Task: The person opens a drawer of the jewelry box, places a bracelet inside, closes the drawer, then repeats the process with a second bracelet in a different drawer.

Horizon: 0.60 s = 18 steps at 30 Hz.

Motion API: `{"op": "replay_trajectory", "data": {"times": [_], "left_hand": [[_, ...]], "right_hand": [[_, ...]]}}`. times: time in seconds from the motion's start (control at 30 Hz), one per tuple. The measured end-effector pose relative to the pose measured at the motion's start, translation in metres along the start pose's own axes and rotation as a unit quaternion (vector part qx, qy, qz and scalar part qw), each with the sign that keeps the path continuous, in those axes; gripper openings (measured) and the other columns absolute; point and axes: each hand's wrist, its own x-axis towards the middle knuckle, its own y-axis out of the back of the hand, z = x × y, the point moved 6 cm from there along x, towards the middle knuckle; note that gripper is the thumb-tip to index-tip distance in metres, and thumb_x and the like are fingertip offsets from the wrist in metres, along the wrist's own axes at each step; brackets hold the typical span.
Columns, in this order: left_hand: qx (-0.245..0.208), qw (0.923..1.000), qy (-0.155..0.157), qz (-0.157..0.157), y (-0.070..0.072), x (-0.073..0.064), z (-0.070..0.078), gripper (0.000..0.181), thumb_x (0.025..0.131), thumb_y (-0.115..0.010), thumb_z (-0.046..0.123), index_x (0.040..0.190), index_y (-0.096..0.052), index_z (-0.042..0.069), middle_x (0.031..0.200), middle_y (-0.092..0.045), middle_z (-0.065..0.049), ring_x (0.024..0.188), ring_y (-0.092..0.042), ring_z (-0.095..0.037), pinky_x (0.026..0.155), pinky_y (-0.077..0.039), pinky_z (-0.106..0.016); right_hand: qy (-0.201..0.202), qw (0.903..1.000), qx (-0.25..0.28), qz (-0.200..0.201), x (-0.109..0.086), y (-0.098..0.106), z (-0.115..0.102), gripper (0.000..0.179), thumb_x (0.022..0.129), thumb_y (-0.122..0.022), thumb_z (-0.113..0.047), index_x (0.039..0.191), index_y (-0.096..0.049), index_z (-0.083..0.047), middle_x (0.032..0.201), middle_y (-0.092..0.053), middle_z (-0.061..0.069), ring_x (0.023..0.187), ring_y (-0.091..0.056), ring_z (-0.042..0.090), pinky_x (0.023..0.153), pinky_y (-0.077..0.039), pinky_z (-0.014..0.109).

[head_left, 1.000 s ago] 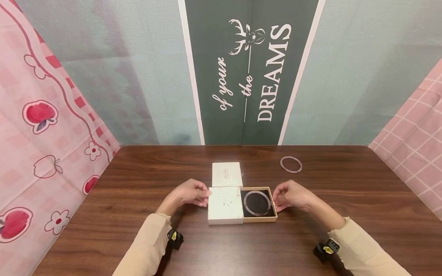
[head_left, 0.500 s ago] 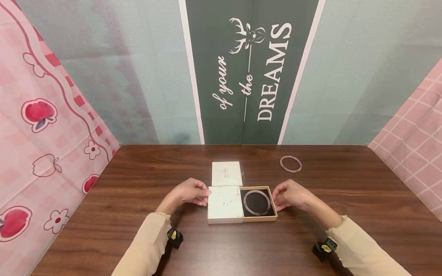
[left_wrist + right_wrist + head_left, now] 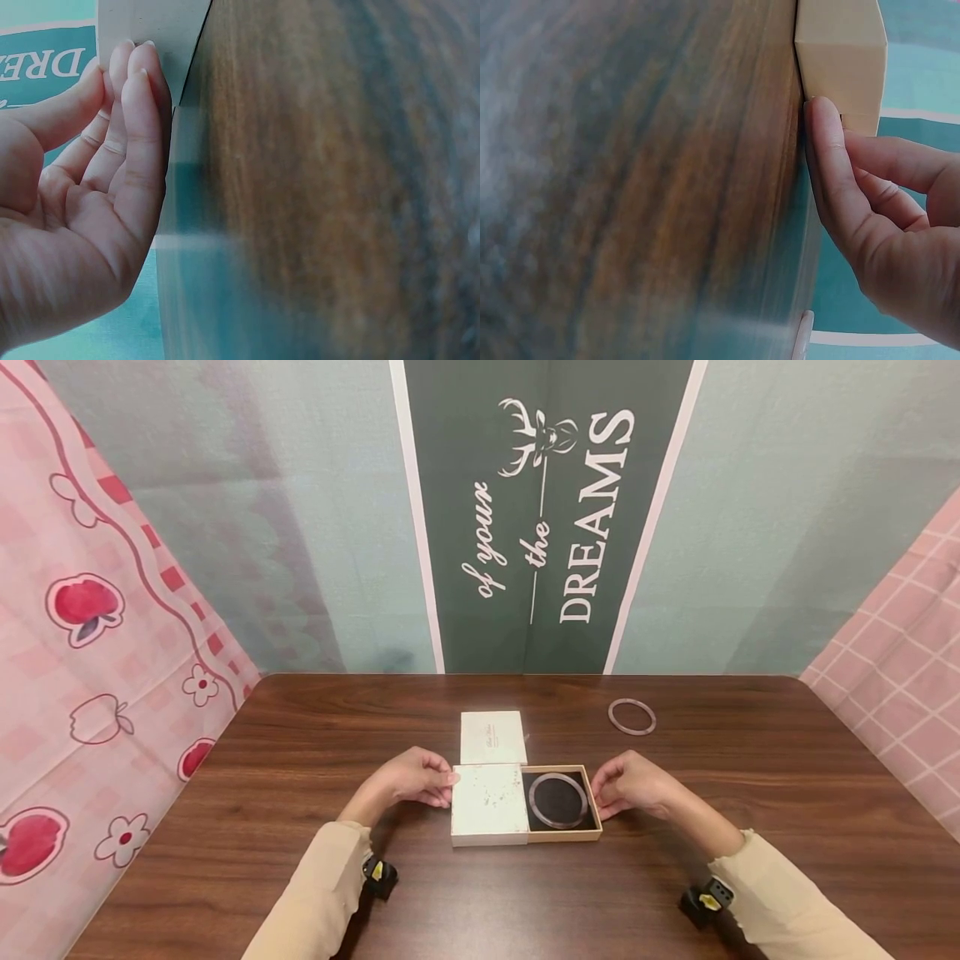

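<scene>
A white slide box lies on the dark wooden table, its floral-printed sleeve [image 3: 490, 806] to the left and its tan-edged drawer [image 3: 564, 837] out to the right. Inside the drawer a pale translucent bangle [image 3: 534, 800] rests on black padding. My left hand [image 3: 415, 778] holds the sleeve's left end, thumb over the top edge and fingertips against the side [image 3: 124, 161]. At the drawer's right end, my right hand [image 3: 628, 783] grips the wall with thumb and fingers [image 3: 836, 165]; the exact contact of the thumb tip is hidden.
A second white box piece [image 3: 492, 737] with pink lettering lies just behind the sleeve. Another pale bangle [image 3: 614, 723] lies farther back on the right. The wooden table [image 3: 300, 735] ends at a printed cloth backdrop [image 3: 337, 527].
</scene>
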Motion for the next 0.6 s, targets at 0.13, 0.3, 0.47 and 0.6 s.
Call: {"op": "replay_trajectory", "data": {"times": [0.13, 0.3, 0.47, 0.6], "left_hand": [[-0.001, 1.0, 0.0, -0.001, -0.0005, 0.0002, 0.0004, 0.013, 0.089, -0.058, 0.007, 0.082, -0.059, -0.004, 0.065, -0.06, -0.008, 0.057, -0.058, -0.013, 0.06, -0.054, -0.028], [-0.003, 1.0, -0.001, -0.003, -0.0007, -0.0001, 0.0007, 0.013, 0.089, -0.058, 0.007, 0.082, -0.059, -0.004, 0.064, -0.06, -0.008, 0.057, -0.058, -0.013, 0.06, -0.054, -0.028], [-0.005, 1.0, -0.001, -0.003, -0.0004, -0.0007, 0.0011, 0.014, 0.089, -0.059, 0.008, 0.082, -0.059, -0.004, 0.065, -0.06, -0.009, 0.057, -0.058, -0.013, 0.06, -0.054, -0.028], [-0.005, 1.0, -0.003, -0.004, -0.0001, -0.0007, 0.001, 0.014, 0.089, -0.059, 0.008, 0.082, -0.059, -0.004, 0.065, -0.06, -0.009, 0.058, -0.058, -0.013, 0.061, -0.054, -0.029]], "right_hand": [[-0.001, 1.0, -0.003, -0.001, 0.0, 0.0002, -0.0001, 0.012, 0.072, -0.047, 0.02, 0.082, -0.051, 0.024, 0.065, -0.055, 0.01, 0.06, -0.06, 0.019, 0.062, -0.055, 0.037], [0.003, 1.0, -0.006, -0.002, 0.0004, 0.0005, 0.0001, 0.012, 0.072, -0.047, 0.02, 0.082, -0.051, 0.024, 0.064, -0.055, 0.01, 0.059, -0.06, 0.019, 0.062, -0.055, 0.037], [0.007, 1.0, -0.005, -0.003, 0.0005, 0.0004, -0.0008, 0.013, 0.072, -0.048, 0.02, 0.084, -0.05, 0.025, 0.064, -0.055, 0.01, 0.059, -0.06, 0.019, 0.061, -0.055, 0.036], [0.009, 0.9999, -0.006, -0.004, 0.0008, 0.0002, -0.0018, 0.014, 0.072, -0.048, 0.02, 0.084, -0.05, 0.026, 0.065, -0.055, 0.01, 0.059, -0.06, 0.019, 0.061, -0.055, 0.036]]}}
